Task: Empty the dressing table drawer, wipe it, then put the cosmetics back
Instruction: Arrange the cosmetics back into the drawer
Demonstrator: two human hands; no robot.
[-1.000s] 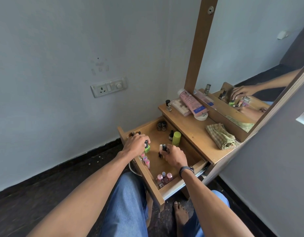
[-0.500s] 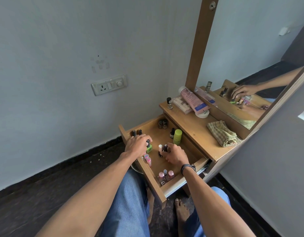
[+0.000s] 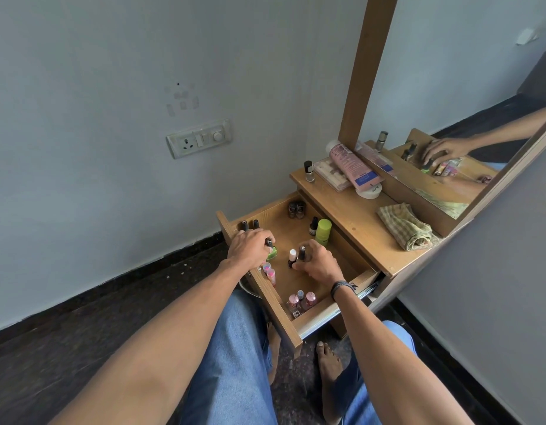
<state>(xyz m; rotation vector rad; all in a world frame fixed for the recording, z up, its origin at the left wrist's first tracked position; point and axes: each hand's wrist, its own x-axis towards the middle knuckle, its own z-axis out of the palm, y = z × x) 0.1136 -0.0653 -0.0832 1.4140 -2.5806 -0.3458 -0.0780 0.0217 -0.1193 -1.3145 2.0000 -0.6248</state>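
Grey walls meet at a corner where the wooden counter [image 3: 351, 216] stands under its mirror [image 3: 449, 87], the drawer [image 3: 280, 228] pulled out over our knees. Little has changed since a second ago. Both hands stay in the drawer on the same bottles. The left hand [image 3: 250, 246] sits a touch nearer us, so the two corner bottles [image 3: 244, 225] behind its knuckles show more fully. Its fingers curl down over a dark bottle [image 3: 269, 242] by the drawer's left wall, with a green item [image 3: 272, 255] just below the fingertips. Our right hand [image 3: 319, 263] pinches a polish bottle [image 3: 301, 253] mid-drawer between thumb and curled fingers. It stands upright, long axis vertical, black cap up, at the hand's left edge. A white-cap bottle [image 3: 292, 256] stands against or just beside it; we cannot tell which. Behind the right hand stands a green tube [image 3: 323, 231], and pink bottles [image 3: 302, 300] cluster at the front. On the counter lie a checked cloth [image 3: 406, 227] and a pink tube [image 3: 354, 167].
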